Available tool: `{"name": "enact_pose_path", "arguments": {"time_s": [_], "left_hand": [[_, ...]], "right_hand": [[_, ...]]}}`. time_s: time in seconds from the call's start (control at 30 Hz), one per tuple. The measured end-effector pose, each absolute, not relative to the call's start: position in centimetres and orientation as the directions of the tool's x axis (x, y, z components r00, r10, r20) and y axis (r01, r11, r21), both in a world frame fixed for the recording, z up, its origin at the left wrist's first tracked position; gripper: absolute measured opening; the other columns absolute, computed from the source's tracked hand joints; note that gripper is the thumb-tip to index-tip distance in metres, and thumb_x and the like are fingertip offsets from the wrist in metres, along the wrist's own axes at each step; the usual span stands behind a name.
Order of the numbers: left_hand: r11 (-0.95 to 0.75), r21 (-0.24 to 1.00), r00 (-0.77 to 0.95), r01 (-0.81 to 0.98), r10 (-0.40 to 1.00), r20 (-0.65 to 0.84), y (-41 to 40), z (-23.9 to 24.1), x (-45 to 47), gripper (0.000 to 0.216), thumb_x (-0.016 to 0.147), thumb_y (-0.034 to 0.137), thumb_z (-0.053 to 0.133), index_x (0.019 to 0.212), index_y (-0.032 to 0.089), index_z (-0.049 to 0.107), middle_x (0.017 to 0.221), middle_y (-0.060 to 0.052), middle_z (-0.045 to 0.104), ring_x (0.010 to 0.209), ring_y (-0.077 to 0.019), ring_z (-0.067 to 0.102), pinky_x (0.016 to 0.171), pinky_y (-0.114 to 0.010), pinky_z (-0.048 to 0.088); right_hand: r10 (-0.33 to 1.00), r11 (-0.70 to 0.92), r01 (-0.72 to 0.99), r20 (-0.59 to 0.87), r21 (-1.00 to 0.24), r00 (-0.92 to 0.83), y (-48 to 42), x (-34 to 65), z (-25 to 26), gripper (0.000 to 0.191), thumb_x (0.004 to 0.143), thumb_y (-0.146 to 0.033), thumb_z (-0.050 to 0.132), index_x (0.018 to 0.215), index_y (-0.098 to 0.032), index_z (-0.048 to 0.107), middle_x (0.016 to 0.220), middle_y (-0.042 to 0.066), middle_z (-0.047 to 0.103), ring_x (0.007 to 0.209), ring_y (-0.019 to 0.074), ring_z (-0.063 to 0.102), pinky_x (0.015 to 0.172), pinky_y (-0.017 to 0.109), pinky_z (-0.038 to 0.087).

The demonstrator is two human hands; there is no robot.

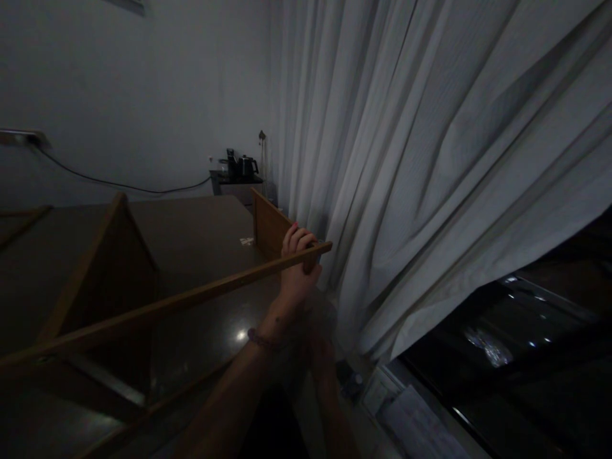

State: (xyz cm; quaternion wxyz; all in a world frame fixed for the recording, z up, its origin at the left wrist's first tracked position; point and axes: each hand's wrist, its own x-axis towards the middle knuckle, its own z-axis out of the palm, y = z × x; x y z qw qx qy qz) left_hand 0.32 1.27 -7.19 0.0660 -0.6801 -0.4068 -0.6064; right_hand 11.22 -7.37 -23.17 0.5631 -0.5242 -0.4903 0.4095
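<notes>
A wooden shelf frame (205, 294) lies on the table, with a long rail and upright boards. My left hand (297, 255), a beaded bracelet at its wrist, is closed around the frame's right corner, where the rail meets the end board (269, 223). Its fingers lie over the board's edge and the thumb is on the near side. Lower down, below the table's edge, my right hand (319, 338) is dim and smeared. Whether it holds anything is not visible.
White curtains (382, 159) hang close on the right. A brown table (191, 220) supports the frame. At the back, a black kettle (247, 167) stands on a small cabinet, and a cable (143, 189) runs along the wall. Papers (418, 424) lie at lower right.
</notes>
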Motion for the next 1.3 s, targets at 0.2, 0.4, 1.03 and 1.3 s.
{"name": "enact_pose_path", "arguments": {"time_s": [0.2,0.4,1.03,1.3], "left_hand": [[-0.664,0.390,-0.060,0.637,0.462,0.885,1.1,-7.1,0.3,0.045,0.065,0.013,0.053,0.109,0.024,0.045,0.121,-0.006,0.050,0.136,-0.0295,0.031,0.112,-0.054,0.028],[-0.664,0.394,-0.061,0.635,0.465,0.883,1.1,-7.0,0.3,0.046,0.065,0.012,0.052,0.108,0.024,0.045,0.122,-0.006,0.050,0.137,-0.0286,0.030,0.112,-0.053,0.028],[-0.661,0.389,-0.057,0.642,0.464,0.884,1.2,-7.1,0.2,0.044,0.068,0.016,0.053,0.110,0.024,0.045,0.123,-0.006,0.050,0.136,-0.0294,0.031,0.112,-0.053,0.029],[-0.664,0.399,-0.075,0.632,0.460,0.885,1.2,-7.1,0.4,0.045,0.064,0.012,0.053,0.108,0.023,0.046,0.122,-0.006,0.050,0.136,-0.0291,0.031,0.113,-0.052,0.028]], "right_hand": [[0.957,0.184,0.141,0.210,-0.973,0.198,-7.3,12.4,-23.1,0.035,0.085,-0.050,0.057,0.094,-0.016,0.064,0.080,0.005,0.069,0.069,0.0166,0.063,0.060,0.024,0.047],[0.913,0.301,0.382,0.380,-0.874,0.151,-6.8,12.8,-22.8,0.031,0.092,-0.041,0.048,0.098,-0.017,0.066,0.094,0.009,0.070,0.082,0.0189,0.066,0.072,0.028,0.050],[0.808,0.528,0.528,0.585,-0.666,-0.071,-6.1,14.9,-23.2,0.024,0.087,-0.039,0.057,0.093,-0.025,0.075,0.084,0.007,0.069,0.080,0.0209,0.065,0.072,0.029,0.054],[0.857,0.332,0.534,0.485,-0.778,0.174,-7.3,12.1,-23.2,0.049,0.092,-0.052,0.043,0.079,-0.017,0.074,0.069,0.008,0.067,0.065,0.0185,0.060,0.060,0.026,0.044]]}}
